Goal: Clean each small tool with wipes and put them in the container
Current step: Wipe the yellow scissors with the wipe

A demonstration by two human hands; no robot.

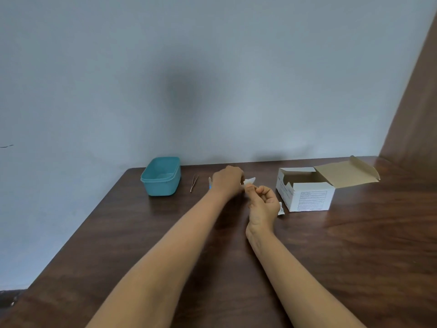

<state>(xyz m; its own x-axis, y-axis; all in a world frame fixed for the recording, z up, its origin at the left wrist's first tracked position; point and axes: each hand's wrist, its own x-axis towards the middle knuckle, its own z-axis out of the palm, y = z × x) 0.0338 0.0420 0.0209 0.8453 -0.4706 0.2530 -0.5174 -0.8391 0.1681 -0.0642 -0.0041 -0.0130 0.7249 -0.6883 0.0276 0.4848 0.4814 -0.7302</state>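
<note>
Both hands are on the wipe [250,180] rn, mid bench [165,233]. Left hand [228,181] is closed over its far end, fingers mostly hidden. Right hand [262,204] pinches the near edge w/ thumb + forefinger. Can't tell if it's still in a packet. Tweezers [194,183] lie flat at 9 o'clock of the left hand, container [163,185] further out at 9, open box [305,192] at 3. IMO the tweezers are light, stiff, thin, slick metal, so grab mid-shank, not the tips. Wipe's floppy, prob damp.
</note>
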